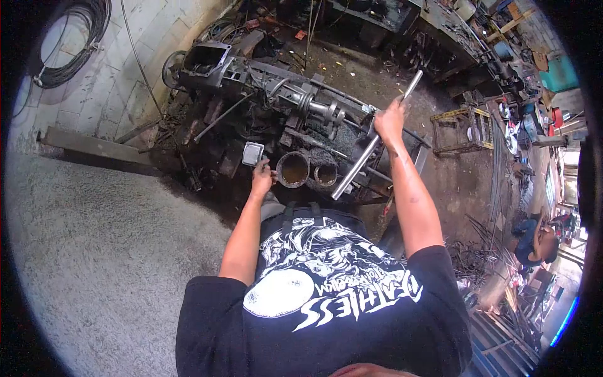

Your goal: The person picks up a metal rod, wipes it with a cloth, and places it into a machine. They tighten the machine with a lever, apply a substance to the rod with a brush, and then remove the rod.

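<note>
My right hand (391,120) is closed round a long shiny metal rod (359,168), which slants across the front of a greasy lathe (308,103). The rod's lower end hangs beside two round, grimy cans (293,169) with brownish liquid in them. My left hand (262,178), its fingers bent, is left of the larger can. At its fingertips is a small squarish thing (253,153) with a pale, silvery face and a dark rim; I cannot tell what kind of thing it is.
A yellowish metal frame stool (463,131) stands to the right of the lathe. A dark workbench (440,38) holds clutter at the back. Metal scraps and rods (468,251) lie on the floor at right, near another person (532,242). Coiled cable (75,47) hangs on the left wall.
</note>
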### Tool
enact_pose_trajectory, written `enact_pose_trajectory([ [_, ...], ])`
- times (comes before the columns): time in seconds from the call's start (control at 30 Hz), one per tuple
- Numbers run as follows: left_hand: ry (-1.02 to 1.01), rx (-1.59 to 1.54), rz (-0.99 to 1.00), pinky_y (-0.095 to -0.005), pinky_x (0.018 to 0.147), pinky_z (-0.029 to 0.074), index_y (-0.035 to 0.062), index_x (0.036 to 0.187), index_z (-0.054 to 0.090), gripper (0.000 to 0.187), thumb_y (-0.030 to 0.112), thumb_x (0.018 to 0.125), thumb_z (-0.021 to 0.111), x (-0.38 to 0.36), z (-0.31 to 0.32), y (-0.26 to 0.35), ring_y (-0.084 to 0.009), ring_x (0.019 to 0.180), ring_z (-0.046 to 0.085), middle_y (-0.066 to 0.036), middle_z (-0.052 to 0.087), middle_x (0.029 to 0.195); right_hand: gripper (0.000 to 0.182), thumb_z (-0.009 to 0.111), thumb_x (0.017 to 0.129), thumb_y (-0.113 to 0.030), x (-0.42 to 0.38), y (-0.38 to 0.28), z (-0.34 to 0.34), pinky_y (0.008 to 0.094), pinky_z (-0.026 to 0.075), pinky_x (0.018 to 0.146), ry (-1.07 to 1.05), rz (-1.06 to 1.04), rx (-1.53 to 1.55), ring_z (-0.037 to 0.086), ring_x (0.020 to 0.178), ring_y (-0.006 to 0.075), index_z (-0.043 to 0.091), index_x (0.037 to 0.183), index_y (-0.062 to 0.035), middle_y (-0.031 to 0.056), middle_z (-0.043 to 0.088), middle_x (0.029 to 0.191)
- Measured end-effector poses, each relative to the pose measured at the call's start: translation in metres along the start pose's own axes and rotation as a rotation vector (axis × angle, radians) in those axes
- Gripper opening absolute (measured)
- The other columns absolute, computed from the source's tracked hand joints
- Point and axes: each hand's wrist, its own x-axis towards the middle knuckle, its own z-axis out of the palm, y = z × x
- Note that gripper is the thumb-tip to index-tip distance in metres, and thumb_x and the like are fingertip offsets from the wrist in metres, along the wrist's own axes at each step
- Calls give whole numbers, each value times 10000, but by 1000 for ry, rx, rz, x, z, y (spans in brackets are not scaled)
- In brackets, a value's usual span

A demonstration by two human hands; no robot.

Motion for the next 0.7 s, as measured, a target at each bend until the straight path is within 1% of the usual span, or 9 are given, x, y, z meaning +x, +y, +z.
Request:
enact_pose_trajectory([
  [0.07, -14, -5, -21, -283, 492, 468, 94, 1297, 448, 342, 182, 970, 403, -1, 0, 4, -126, 538, 565, -87, 621, 774, 785, 534, 721, -39, -1, 2, -4, 449, 230, 1123, -24, 24, 10, 246, 1313, 529, 171, 1390, 153, 416, 158, 1422],
  [0.13, -18, 21, -62, -277, 496, 468, 97, 1316, 434, 363, 159, 960, 393, -7, 1, 13, -125, 551, 571, -81, 619, 779, 816, 565, 731, -67, -4, -3, -4, 478, 165, 1143, -24, 43, 44, 190, 1348, 519, 151, 1399, 151, 380, 74, 1467],
  [0.2, -18, 7, -61, -271, 499, 466, 97, 1312, 434, 365, 164, 955, 413, -3, 1, 12, -124, 561, 575, -75, 619, 776, 809, 560, 730, -61, -4, -12, -10, 463, 194, 1137, -14, 58, -6, 207, 1340, 520, 158, 1401, 146, 377, 81, 1468],
  [0.27, -40, -40, -90, -270, 495, 463, 94, 1309, 433, 373, 160, 942, 457, -2, 0, 13, -126, 558, 574, -71, 617, 775, 810, 555, 728, -59, -2, -14, -15, 469, 210, 1129, -72, 77, 67, 218, 1333, 525, 158, 1404, 141, 375, 93, 1467],
  [0.3, -42, -36, -90, -270, 495, 463, 94, 1309, 433, 373, 160, 942, 457, -4, 0, 15, -126, 558, 574, -71, 617, 775, 808, 556, 726, -65, -3, -11, -13, 497, 208, 1122, -35, 46, 9, 230, 1324, 533, 166, 1402, 144, 383, 106, 1459],
  [0.4, -32, -1, -108, -271, 490, 462, 91, 1303, 437, 392, 154, 924, 514, -6, 2, 19, -131, 562, 580, -64, 616, 773, 808, 562, 722, -77, -3, -5, -8, 515, 203, 1119, -81, 105, 50, 229, 1323, 537, 177, 1398, 146, 390, 117, 1452],
  [0.47, -15, -3, -123, -268, 488, 463, 91, 1303, 438, 417, 146, 907, 556, -8, 3, 21, -137, 567, 587, -67, 615, 784, 809, 564, 722, -82, -1, -4, -4, 514, 202, 1120, -59, 78, 25, 230, 1322, 538, 181, 1396, 147, 391, 124, 1450],
  [0.6, -23, 13, -119, -265, 489, 465, 83, 1302, 438, 421, 146, 905, 565, -8, 2, 21, -141, 577, 593, -77, 615, 801, 799, 564, 721, -83, -1, 2, -5, 507, 200, 1125, -49, 66, 29, 232, 1321, 537, 196, 1393, 145, 386, 139, 1447],
  [0.7, -49, 17, -129, -289, 532, 490, 68, 1313, 406, 402, 159, 939, 524, -4, 1, 19, -174, 623, 617, -96, 626, 864, 790, 564, 724, -79, -4, -4, -7, 502, 204, 1126, -7, 69, 44, 232, 1326, 529, 206, 1393, 140, 381, 138, 1451],
])
